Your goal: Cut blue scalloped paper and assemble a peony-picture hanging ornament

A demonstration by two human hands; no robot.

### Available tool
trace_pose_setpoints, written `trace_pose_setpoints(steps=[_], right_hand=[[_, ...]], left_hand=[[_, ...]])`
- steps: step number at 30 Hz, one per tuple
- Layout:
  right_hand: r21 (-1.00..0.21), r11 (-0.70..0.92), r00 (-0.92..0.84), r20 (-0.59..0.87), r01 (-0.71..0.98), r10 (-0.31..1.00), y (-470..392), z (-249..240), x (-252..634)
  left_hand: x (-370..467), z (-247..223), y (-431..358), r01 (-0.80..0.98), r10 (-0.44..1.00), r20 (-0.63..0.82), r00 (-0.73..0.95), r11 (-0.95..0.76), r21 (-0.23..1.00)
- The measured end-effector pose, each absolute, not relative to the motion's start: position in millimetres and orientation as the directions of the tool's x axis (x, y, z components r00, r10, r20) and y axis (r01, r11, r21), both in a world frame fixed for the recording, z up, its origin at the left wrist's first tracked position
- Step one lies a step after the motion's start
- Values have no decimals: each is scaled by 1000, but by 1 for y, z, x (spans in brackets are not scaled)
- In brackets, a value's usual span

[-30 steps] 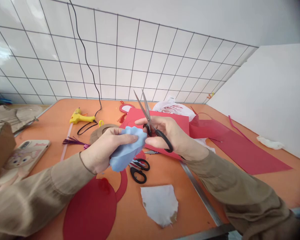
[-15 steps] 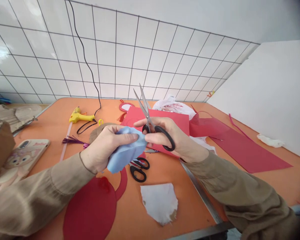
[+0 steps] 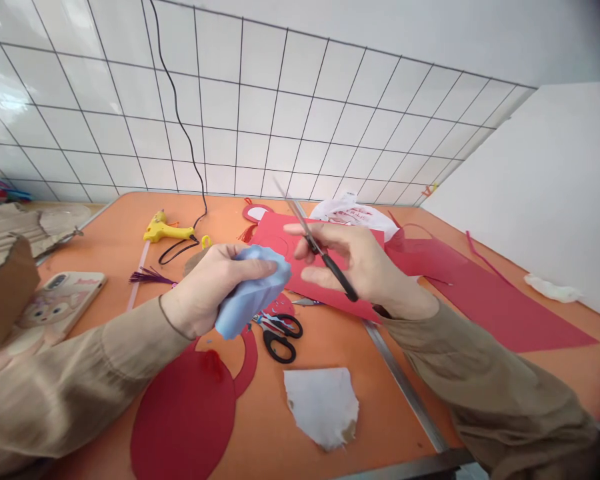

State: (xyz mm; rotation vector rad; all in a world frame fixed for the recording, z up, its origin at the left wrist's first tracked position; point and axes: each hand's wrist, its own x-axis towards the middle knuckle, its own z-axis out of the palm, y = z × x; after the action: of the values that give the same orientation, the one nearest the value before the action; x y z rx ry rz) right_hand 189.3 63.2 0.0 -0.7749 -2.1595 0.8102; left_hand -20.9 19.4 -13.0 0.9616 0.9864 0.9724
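My left hand pinches a folded light blue piece of fabric between thumb and fingers above the table. Just right of it, my right hand holds a pair of black-handled scissors, with a finger through a loop and the blades pointing up and away. The blades look blurred and stand apart from the fabric. Below the hands, a second pair of black-handled scissors lies on the table, near small pale blue scraps. A white frayed piece of cloth lies in front of it.
A red round cutout lies at the front left. Behind the hands are red sheets and a white plastic bag. On the left are a yellow glue gun, a purple tassel, a phone and cardboard.
My right hand has drawn the scissors away from the fabric to the right and turned them, so the blades now show nearly edge-on. The left hand still holds the blue fabric.
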Motion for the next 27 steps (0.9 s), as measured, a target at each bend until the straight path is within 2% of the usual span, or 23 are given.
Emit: trace_pose_setpoints(steps=[3,9,13,17,21,27], right_hand=[[-750,624,-513,456,219,727,55,-9,179],[-766,600,-528,420,229,738,45,-16,168],[-863,475,-482,347,172,804,49,-18,166],[-936,339,-375,282,94,883,56,-15,164],[-962,263,-375,218,75,901,57,-13,163],[-964,262,-371,227,48,900,57,-17,162]], left_hand=[[-18,-17,18,-166,936,-202,288,256,952],[-14,-24,16,-106,933,-176,315,219,970],[-15,-26,19,-23,927,-205,313,224,974],[-17,-28,23,-124,928,-192,319,242,962],[-17,-30,24,-256,953,-108,282,184,949],[-15,-33,22,-270,932,-138,335,235,934]])
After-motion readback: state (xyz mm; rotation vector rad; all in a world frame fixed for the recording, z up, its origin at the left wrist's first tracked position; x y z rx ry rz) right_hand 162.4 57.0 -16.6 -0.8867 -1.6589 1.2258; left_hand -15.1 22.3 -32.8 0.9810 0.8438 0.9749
